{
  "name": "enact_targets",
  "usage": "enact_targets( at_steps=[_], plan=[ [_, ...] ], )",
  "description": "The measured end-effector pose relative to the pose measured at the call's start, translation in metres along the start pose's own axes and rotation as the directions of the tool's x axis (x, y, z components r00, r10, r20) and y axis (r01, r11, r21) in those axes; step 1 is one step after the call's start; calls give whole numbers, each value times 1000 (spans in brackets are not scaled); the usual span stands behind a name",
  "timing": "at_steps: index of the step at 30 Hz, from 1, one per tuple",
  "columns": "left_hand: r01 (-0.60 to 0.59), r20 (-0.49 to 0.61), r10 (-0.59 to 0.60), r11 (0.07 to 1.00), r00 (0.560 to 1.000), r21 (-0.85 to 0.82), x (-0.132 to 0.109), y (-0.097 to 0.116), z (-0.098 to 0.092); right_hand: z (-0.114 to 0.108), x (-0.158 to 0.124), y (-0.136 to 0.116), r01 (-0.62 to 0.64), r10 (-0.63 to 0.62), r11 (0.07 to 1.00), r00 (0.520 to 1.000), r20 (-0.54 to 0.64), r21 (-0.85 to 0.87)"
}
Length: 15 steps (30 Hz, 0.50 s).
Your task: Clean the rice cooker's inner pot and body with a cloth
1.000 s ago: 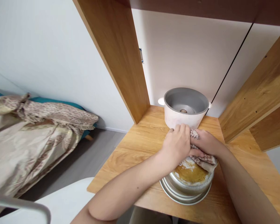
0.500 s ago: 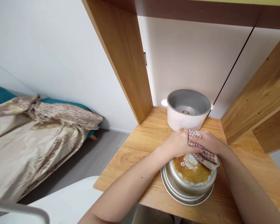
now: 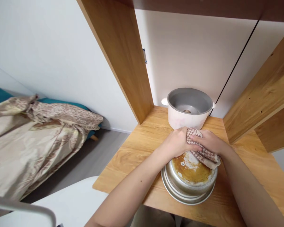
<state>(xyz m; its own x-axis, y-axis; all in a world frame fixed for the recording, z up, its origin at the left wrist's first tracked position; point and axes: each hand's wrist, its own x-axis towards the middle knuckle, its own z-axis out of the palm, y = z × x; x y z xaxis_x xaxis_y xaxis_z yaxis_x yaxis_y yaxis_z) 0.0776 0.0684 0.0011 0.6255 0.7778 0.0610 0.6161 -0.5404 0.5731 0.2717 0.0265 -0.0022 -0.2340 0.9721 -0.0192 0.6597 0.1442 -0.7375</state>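
Observation:
A metal pot (image 3: 191, 175) lies upside down on the wooden desk (image 3: 123, 157), its wide rim down and its base stained yellow-brown with whitish patches. My left hand (image 3: 178, 143) grips the far left side of the pot, the thumb stretched over the base and touching the cloth. My right hand (image 3: 210, 141) is closed on a folded brown-and-white patterned cloth (image 3: 204, 154), pressing it against the pot's far right side. The fingertips on the far side are hidden. Just behind both hands stands a white rice cooker body (image 3: 186, 119) with a grey interior and no lid.
Wooden uprights (image 3: 125, 63) flank the desk, with a shelf (image 3: 203, 9) overhead and a pale wall behind. To the left are a white chair (image 3: 85, 198) and a sofa with a patterned cover (image 3: 49, 142).
My hands keep nearly the same hold on the pot and cloth. The whole view has shifted slightly, so everything appears a little higher and further left.

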Motion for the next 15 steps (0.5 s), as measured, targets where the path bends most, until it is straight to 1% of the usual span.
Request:
enact_targets(
  at_steps=[2,7,9,12,15],
  plan=[
    [0,-9,0,1000,1000,6,0,-1,1,0,0,0,-5,5,1000,1000,-1,-12],
    [-7,-10,7,1000,1000,12,0,-2,2,0,1,-1,-76,67,984,996,-59,-159],
    [-9,-10,9,1000,1000,11,0,-2,2,0,1,-1,-66,61,989,997,-45,-134],
    [-14,-10,14,1000,1000,1,0,-2,2,0,1,-1,-24,24,999,1000,-8,-43],
    [-8,-9,8,1000,1000,-3,-1,-3,2,-1,0,-1,-27,26,997,1000,-16,-66]
  ],
)
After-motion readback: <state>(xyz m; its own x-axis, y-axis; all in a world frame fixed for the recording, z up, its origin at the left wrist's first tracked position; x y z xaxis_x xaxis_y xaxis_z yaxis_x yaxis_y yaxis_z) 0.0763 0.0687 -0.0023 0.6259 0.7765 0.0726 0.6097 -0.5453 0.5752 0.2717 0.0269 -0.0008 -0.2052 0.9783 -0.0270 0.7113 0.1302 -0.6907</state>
